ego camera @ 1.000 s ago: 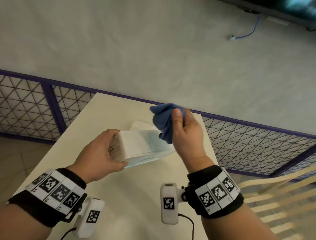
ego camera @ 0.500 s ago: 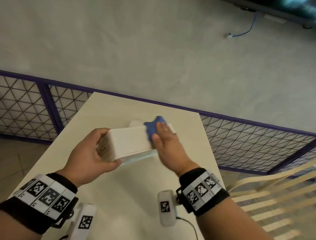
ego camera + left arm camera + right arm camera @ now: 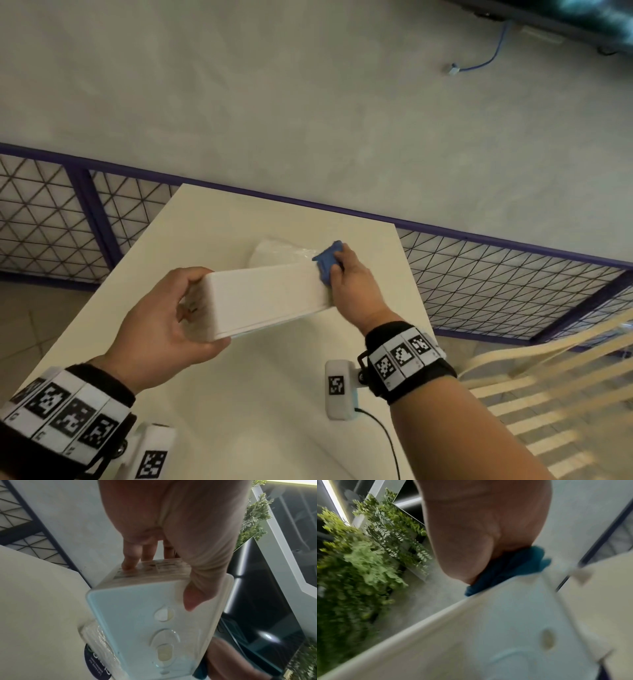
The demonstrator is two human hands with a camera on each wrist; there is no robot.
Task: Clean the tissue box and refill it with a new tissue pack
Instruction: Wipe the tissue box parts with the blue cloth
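Observation:
A white tissue box (image 3: 267,301) is held above the cream table (image 3: 212,222), tilted on its side. My left hand (image 3: 171,318) grips its near end, thumb underneath and fingers on the labelled end face (image 3: 150,569). The box's pale underside (image 3: 154,626) shows in the left wrist view. My right hand (image 3: 346,277) presses a blue cloth (image 3: 327,262) against the box's far end; the cloth (image 3: 508,569) bunches under my fingers at the box's edge (image 3: 471,615). A new tissue pack (image 3: 277,251) in clear wrap lies on the table behind the box, mostly hidden.
A purple-framed mesh fence (image 3: 496,284) runs behind and right of the table. A slatted wooden chair (image 3: 548,387) stands at the right. A blue cable (image 3: 479,61) lies on the grey floor. Green plants (image 3: 359,554) show in the right wrist view.
My right hand came down with the blue cloth onto the box and has slid it along the side to the far end. The left hand has turned the box's long side upward.

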